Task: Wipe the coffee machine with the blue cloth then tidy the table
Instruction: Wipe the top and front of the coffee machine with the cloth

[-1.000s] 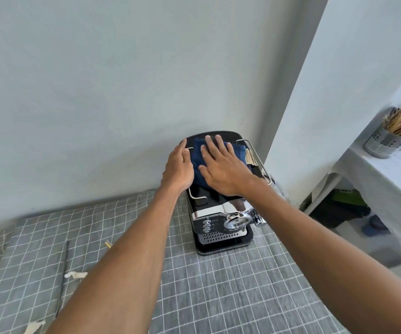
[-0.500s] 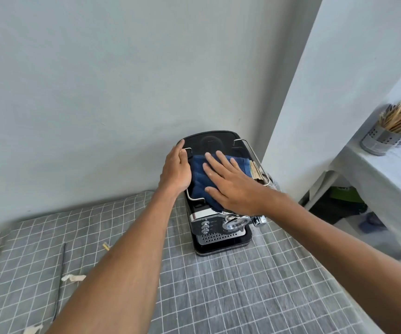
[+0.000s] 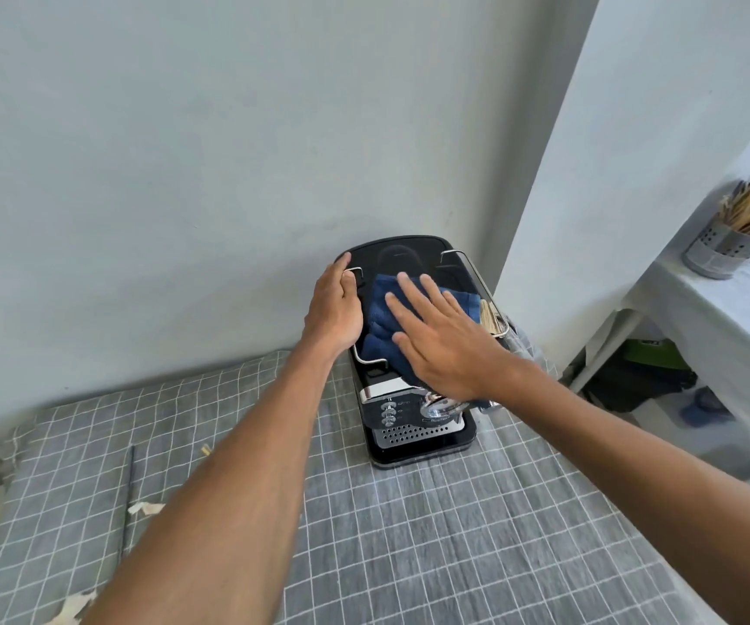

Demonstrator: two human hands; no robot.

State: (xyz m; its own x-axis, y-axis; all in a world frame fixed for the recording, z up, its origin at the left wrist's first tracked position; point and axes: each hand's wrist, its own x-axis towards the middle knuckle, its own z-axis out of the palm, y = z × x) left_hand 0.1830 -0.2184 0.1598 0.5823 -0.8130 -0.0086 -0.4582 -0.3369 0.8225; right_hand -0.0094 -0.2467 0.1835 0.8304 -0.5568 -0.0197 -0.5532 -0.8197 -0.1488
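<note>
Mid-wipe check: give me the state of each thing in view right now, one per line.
blue cloth: bunched on the machine's top, under the right hand
coffee machine: upright on the table, against the wall
right hand: flat, pressing the cloth
left hand: steadying the machine's left top edge
paper scraps: lying on the checked tablecloth
</note>
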